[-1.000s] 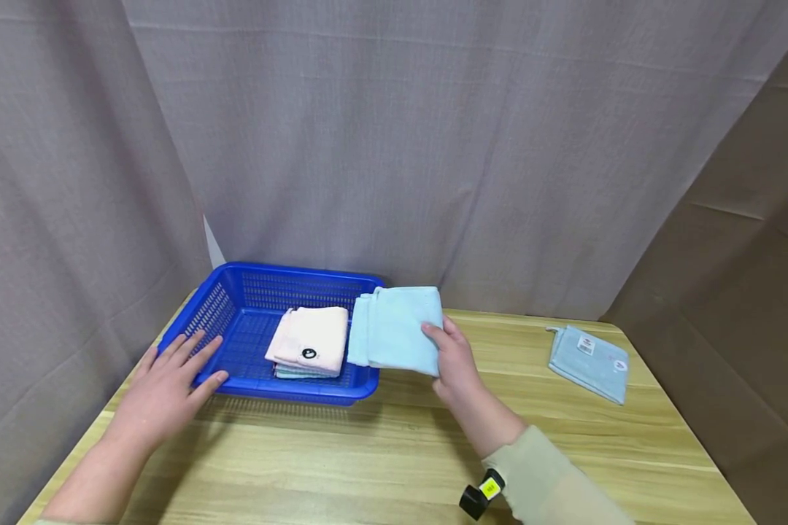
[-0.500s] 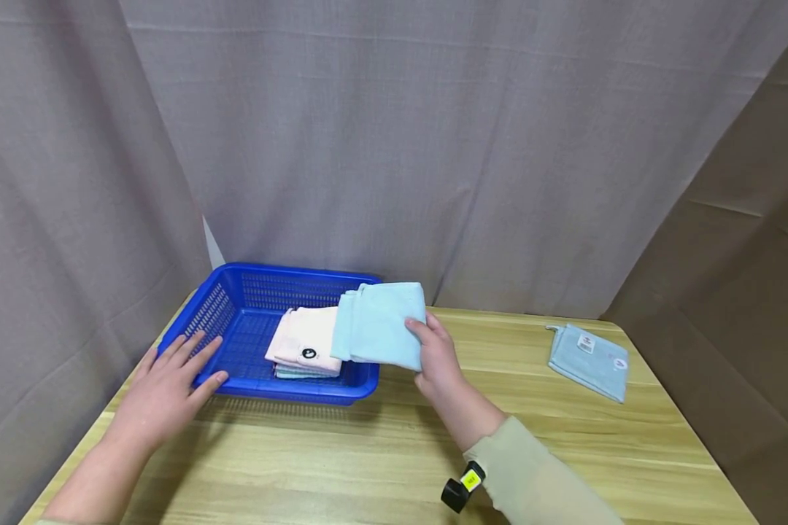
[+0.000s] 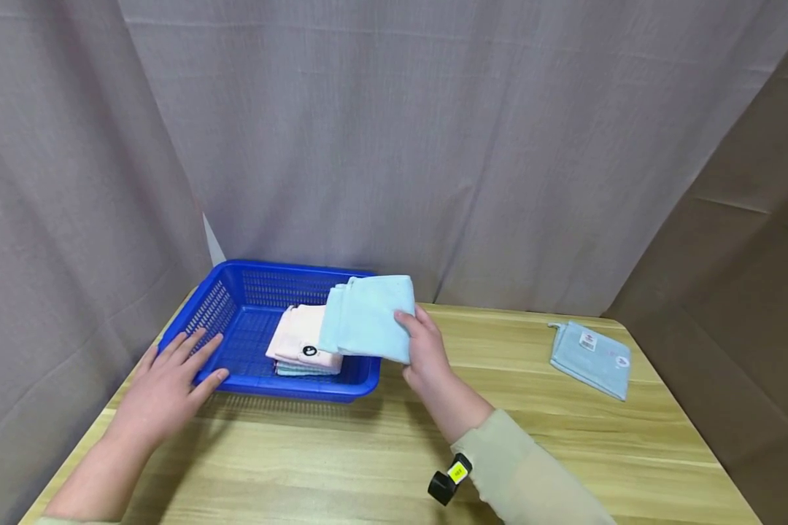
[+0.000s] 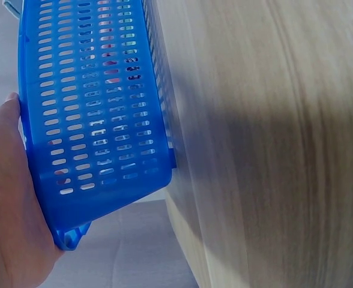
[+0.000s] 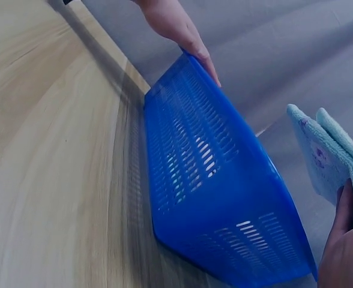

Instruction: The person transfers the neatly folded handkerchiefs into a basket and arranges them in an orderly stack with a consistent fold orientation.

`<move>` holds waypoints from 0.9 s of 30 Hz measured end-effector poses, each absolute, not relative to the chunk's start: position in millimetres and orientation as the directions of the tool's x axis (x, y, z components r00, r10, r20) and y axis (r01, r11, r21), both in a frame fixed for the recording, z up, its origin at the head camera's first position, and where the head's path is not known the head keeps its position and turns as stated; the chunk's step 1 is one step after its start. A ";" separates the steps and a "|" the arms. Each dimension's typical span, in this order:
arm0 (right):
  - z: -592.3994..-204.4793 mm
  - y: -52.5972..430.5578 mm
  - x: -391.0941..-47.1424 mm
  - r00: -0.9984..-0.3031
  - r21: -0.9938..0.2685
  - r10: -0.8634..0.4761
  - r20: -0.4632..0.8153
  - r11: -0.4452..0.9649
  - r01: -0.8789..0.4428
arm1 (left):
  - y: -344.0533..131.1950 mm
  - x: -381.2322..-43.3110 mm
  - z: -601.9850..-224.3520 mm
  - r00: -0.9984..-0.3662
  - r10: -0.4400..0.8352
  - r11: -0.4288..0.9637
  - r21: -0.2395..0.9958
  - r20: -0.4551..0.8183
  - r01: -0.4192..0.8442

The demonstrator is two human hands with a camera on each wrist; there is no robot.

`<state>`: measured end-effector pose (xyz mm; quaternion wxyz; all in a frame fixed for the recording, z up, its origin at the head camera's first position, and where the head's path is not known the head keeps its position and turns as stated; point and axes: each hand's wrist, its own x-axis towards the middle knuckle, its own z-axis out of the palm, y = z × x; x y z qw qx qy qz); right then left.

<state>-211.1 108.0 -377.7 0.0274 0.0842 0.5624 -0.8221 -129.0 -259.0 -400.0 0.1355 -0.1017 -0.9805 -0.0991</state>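
A folded light blue towel (image 3: 371, 317) is pinched at its right edge by my right hand (image 3: 427, 350), thumb on top and fingers beneath. It hangs above the right part of the blue plastic basket (image 3: 276, 386), partly covering a folded pink towel (image 3: 295, 332) that lies inside on a greenish one (image 3: 298, 370). In the right wrist view the held towel (image 5: 320, 153) shows a purple print on its underside. My left hand (image 3: 164, 397) rests on the basket's front-left corner with its fingers spread and fairly straight; the left wrist view shows that hand (image 4: 14, 198) against the rim.
Another folded blue towel (image 3: 591, 359) with a tag and a round sticker lies on the wooden table (image 3: 289, 467) at the right. A grey curtain (image 3: 394, 146) hangs behind the table, and a brown panel (image 3: 748, 292) stands along the right side.
My right hand has carried the light blue towel leftward, from the basket's right edge to over the pink towel. The left hand and basket have stayed in place.
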 end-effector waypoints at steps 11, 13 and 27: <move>-371.1 95.1 -211.5 -0.987 -0.918 0.057 -0.153 -0.377 0.120 | -258.2 -129.3 -400.4 -0.939 0.175 0.959 0.164 0.297 0.230; -369.6 93.0 -211.2 -0.986 -0.918 0.059 -0.154 -0.378 0.120 | -258.2 -129.5 -400.4 -0.939 0.174 0.959 0.165 0.298 0.231; -366.1 75.3 -211.9 -0.987 -0.902 0.016 -0.162 -0.409 0.141 | -258.9 -129.7 -399.8 -0.940 0.171 0.962 0.157 0.295 0.224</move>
